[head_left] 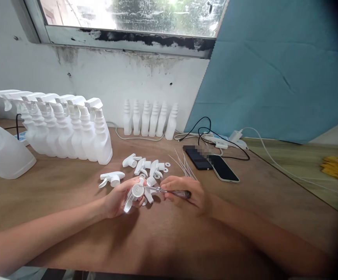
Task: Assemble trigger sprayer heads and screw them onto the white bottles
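Note:
My left hand point(117, 200) holds a white trigger spray head point(134, 193) with its round cap opening turned toward my right hand. My right hand point(186, 193) grips a slim clear-handled screwdriver point(171, 191) whose metal tip points into the cap. Both hands rest low over the brown wooden table point(69, 194). Just behind them lie several loose white spray heads point(141, 166) and small white washers point(166, 166). A bundle of thin clear dip tubes point(183, 163) lies beside my right hand.
A row of assembled white spray bottles point(66, 128) stands at the left, one bottle point(2, 153) lying nearer. Several capless small bottles point(150, 118) line the wall. Two phones point(212, 162), a power strip with cables point(221, 140) and yellow items point(337, 167) lie right.

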Motion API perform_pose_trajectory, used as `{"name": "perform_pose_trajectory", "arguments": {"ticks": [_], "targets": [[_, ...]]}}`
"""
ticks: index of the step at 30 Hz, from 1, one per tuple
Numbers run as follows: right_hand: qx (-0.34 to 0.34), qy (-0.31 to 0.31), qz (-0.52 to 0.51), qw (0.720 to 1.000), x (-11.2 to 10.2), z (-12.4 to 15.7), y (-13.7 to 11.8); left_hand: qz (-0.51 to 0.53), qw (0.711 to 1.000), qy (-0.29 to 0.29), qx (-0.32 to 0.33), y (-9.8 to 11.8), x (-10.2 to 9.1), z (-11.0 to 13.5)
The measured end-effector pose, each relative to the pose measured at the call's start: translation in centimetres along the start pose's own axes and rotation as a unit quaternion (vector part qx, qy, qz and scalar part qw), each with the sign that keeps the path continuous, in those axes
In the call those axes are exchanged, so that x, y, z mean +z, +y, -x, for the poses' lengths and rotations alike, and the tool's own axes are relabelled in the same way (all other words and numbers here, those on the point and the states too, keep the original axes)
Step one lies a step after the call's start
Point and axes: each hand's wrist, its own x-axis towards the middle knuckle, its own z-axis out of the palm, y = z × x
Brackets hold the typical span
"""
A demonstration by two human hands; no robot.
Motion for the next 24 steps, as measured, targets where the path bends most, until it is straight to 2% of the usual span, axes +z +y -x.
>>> {"name": "perform_pose_trajectory", "arguments": {"ticks": [3, 7, 13, 17, 20, 24], "targets": [[0.089, 0.004, -0.074, 0.993, -0.2, -0.1, -0.1, -0.006, 1.0, 0.026, -0.005, -0.1, 0.0, -0.1], [0.189, 0.025, -0.167, 0.967, -0.3, -0.3, 0.1, 0.002, 0.998, 0.059, -0.024, 0.1, 0.1, -0.2], [0.239, 0.088, -0.268, 0.929, 0.1, -0.1, 1.4, 0.026, 0.996, 0.075, -0.044, -0.1, -0.4, -0.4], [0.269, 0.117, -0.331, 0.897, 0.5, 0.4, 2.3, 0.035, 0.996, 0.066, -0.051, -0.2, -0.6, -0.6], [0.287, 0.115, -0.356, 0.882, 0.7, 0.5, 2.6, 0.014, 0.997, 0.073, -0.022, -0.3, -0.4, -0.7], [0.311, 0.105, -0.375, 0.867, 0.7, 0.5, 2.7, -0.075, 0.994, 0.08, 0.029, -0.3, -0.2, -0.4]]}}
